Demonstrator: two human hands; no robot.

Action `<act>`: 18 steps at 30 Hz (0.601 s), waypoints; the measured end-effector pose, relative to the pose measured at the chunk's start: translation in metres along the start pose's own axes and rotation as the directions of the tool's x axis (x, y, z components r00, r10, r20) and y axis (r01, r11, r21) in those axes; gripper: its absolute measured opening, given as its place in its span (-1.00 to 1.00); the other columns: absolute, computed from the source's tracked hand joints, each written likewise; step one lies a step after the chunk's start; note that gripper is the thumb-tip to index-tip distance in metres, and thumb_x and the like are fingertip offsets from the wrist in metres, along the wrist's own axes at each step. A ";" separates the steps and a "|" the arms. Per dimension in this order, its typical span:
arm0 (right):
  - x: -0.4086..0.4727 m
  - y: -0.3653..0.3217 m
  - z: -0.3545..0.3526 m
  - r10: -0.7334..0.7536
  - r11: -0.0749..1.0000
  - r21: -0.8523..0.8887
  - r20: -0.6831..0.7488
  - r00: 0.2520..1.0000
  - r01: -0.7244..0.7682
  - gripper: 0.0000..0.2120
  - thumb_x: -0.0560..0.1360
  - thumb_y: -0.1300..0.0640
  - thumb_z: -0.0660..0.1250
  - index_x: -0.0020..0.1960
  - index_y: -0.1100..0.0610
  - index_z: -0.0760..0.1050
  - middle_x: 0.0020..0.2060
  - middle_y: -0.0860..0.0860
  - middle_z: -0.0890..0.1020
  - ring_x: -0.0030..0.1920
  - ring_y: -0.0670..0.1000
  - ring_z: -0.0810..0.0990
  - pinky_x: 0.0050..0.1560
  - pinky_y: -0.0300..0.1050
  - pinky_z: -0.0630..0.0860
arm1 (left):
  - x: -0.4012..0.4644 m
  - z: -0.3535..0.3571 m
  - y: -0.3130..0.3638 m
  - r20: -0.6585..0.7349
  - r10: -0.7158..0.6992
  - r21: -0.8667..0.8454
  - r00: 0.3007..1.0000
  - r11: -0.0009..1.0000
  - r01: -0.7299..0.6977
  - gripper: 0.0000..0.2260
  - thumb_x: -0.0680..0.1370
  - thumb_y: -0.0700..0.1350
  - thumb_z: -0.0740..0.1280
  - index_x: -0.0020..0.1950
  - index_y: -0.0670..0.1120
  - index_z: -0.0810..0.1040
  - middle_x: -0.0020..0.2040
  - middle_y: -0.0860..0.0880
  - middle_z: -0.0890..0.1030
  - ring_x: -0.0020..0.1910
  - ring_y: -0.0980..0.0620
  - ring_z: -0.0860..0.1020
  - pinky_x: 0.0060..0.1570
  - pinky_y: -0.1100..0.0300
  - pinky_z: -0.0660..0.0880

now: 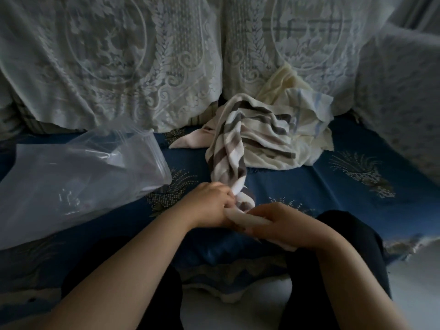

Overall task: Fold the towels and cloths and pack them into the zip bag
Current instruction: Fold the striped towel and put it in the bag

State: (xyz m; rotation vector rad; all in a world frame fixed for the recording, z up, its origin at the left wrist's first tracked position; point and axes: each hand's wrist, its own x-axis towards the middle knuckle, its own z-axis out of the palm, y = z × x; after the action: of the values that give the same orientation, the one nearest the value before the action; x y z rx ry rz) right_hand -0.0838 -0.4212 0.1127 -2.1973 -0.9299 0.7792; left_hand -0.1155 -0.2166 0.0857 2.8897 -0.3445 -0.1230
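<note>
Head view looks down on two bare forearms meeting over a blue patterned sofa cover (297,177). At the middle, the left hand (209,203) has its fingers curled onto the near end of a striped towel (228,148), pinching the fabric just where it comes down to the seat. Right beside it, almost touching, the right hand (283,221) grips the white end of what seems to be the same towel, though the dim light makes the join hard to read; a bit of white cloth sticks out under its palm.

From the hands the striped towel runs away in a twisted band up to a loose heap of cloths (292,115), cream and white with some pale blue edging, lying against the lace-covered back cushions (133,63). A pale pink cloth (190,139) pokes out at the heap's left edge.

Left of the hands, near but apart, a clear zip bag (78,172) lies on the seat with its mouth gaping toward the heap. Dark trouser legs (345,246) frame the lower part of the picture.
</note>
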 end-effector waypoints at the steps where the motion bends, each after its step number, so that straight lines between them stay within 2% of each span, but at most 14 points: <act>1: -0.006 0.002 -0.005 -0.009 1.000 -0.010 0.028 1.000 0.010 -0.81 0.45 -0.11 0.33 -0.04 -0.04 0.60 -0.22 -0.02 0.66 -0.26 -0.19 0.58 -0.15 -0.24 0.50 | -0.002 -0.005 -0.003 0.058 -0.069 0.046 0.996 0.997 0.066 -0.75 0.44 0.20 0.32 -0.09 0.05 0.60 0.21 0.17 0.45 0.25 0.04 0.33 0.22 0.14 0.25; 2: -0.012 0.005 -0.009 -0.021 1.000 0.016 0.064 0.998 0.020 -0.83 0.47 -0.04 0.35 -0.03 0.02 0.60 -0.23 -0.01 0.65 -0.27 -0.20 0.56 -0.16 -0.25 0.49 | -0.003 -0.007 -0.007 0.109 -0.143 0.091 0.984 0.987 0.133 -0.78 0.46 0.17 0.31 -0.06 0.05 0.60 0.27 0.16 0.40 0.27 0.02 0.29 0.24 0.13 0.21; 4: -0.024 0.009 -0.018 -0.039 0.993 0.119 0.155 0.987 0.021 -0.82 0.47 0.05 0.39 -0.05 0.16 0.60 -0.30 -0.03 0.60 -0.30 -0.17 0.52 -0.24 -0.30 0.45 | -0.004 -0.010 -0.017 0.111 -0.269 0.232 0.957 0.943 0.238 -0.81 0.52 0.03 0.27 0.10 0.10 0.58 0.40 0.11 0.30 0.35 -0.04 0.22 0.31 0.06 0.18; 6: -0.034 0.016 -0.026 -0.066 0.976 0.219 0.261 0.963 0.008 -0.81 0.43 0.06 0.41 -0.13 0.20 0.62 -0.35 -0.03 0.56 -0.34 -0.14 0.50 -0.32 -0.32 0.42 | -0.005 -0.014 -0.028 -0.020 -0.426 0.347 0.905 0.845 0.406 -0.70 0.54 -0.08 0.21 0.25 0.09 0.50 0.46 0.01 0.25 0.39 -0.11 0.21 0.30 -0.04 0.22; 8: -0.041 0.023 -0.034 -0.114 0.947 0.322 0.333 0.936 0.001 -0.88 0.41 0.08 0.39 -0.25 0.10 0.63 -0.41 -0.09 0.55 -0.41 -0.18 0.47 -0.38 -0.35 0.39 | -0.006 -0.023 -0.033 -0.213 -0.567 0.317 0.795 0.730 0.606 -0.68 0.56 -0.12 0.16 0.31 0.03 0.46 0.45 -0.06 0.25 0.35 -0.15 0.25 0.20 -0.05 0.30; 10: -0.042 0.030 -0.041 -0.117 0.918 0.394 0.345 0.931 -0.031 -0.85 0.38 0.02 0.40 -0.30 0.06 0.61 -0.44 -0.11 0.54 -0.44 -0.18 0.46 -0.41 -0.35 0.38 | -0.010 -0.031 -0.036 -0.286 -0.677 0.241 0.678 0.634 0.734 -0.68 0.57 -0.15 0.14 0.31 -0.05 0.44 0.37 -0.10 0.31 0.27 -0.15 0.34 0.08 -0.01 0.36; 12: -0.034 0.039 -0.047 0.015 0.909 0.398 0.272 0.962 -0.127 -0.79 0.37 -0.06 0.42 -0.23 0.09 0.63 -0.37 -0.03 0.62 -0.39 -0.11 0.55 -0.37 -0.30 0.45 | -0.013 -0.034 -0.038 -0.200 -0.768 0.222 0.609 0.570 0.791 -0.66 0.57 -0.15 0.15 0.34 -0.11 0.39 0.31 -0.12 0.36 0.23 -0.14 0.42 0.02 0.03 0.40; 13: -0.025 0.045 -0.048 0.118 0.928 0.327 0.193 0.974 -0.177 -0.76 0.41 -0.09 0.40 -0.16 0.09 0.64 -0.31 0.01 0.66 -0.33 -0.08 0.59 -0.30 -0.27 0.50 | -0.014 -0.033 -0.039 -0.145 -0.793 0.204 0.592 0.562 0.802 -0.62 0.57 -0.12 0.16 0.39 -0.13 0.33 0.35 -0.12 0.33 0.24 -0.14 0.43 0.00 0.03 0.41; 15: 0.004 0.061 -0.050 0.282 0.958 0.070 -0.066 0.957 -0.277 -0.77 0.51 -0.08 0.30 -0.06 0.05 0.63 -0.18 0.02 0.68 -0.22 -0.05 0.62 -0.16 -0.20 0.51 | -0.014 -0.027 -0.038 -0.097 -0.790 0.112 0.605 0.595 0.796 -0.48 0.58 -0.04 0.19 0.49 -0.18 0.14 0.51 -0.12 0.08 0.33 -0.17 0.36 0.04 0.00 0.41; 16: 0.022 0.070 -0.050 0.307 0.946 -0.046 -0.190 0.933 -0.320 -0.77 0.55 -0.03 0.26 -0.03 0.08 0.62 -0.14 0.03 0.66 -0.18 -0.03 0.60 -0.13 -0.16 0.48 | -0.013 -0.025 -0.037 -0.134 -0.767 0.036 0.627 0.628 0.777 -0.44 0.59 -0.03 0.18 0.51 -0.19 0.07 0.55 -0.10 -0.03 0.37 -0.17 0.31 0.10 -0.02 0.40; 18: 0.057 0.087 -0.050 0.321 0.908 -0.169 -0.307 0.896 -0.383 -0.76 0.56 0.05 0.20 -0.04 0.14 0.61 -0.12 0.07 0.63 -0.16 0.03 0.55 -0.11 -0.09 0.45 | -0.009 -0.024 -0.034 -0.266 -0.718 -0.125 0.643 0.687 0.716 -0.46 0.58 -0.05 0.15 0.50 -0.20 0.07 0.55 -0.11 -0.03 0.41 -0.17 0.25 0.20 -0.03 0.37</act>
State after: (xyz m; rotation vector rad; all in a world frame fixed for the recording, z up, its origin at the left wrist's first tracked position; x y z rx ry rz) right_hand 0.0196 -0.4417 0.0654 -2.6385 -0.5027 0.5240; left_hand -0.1139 -0.1773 0.1018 2.7815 0.8843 0.1839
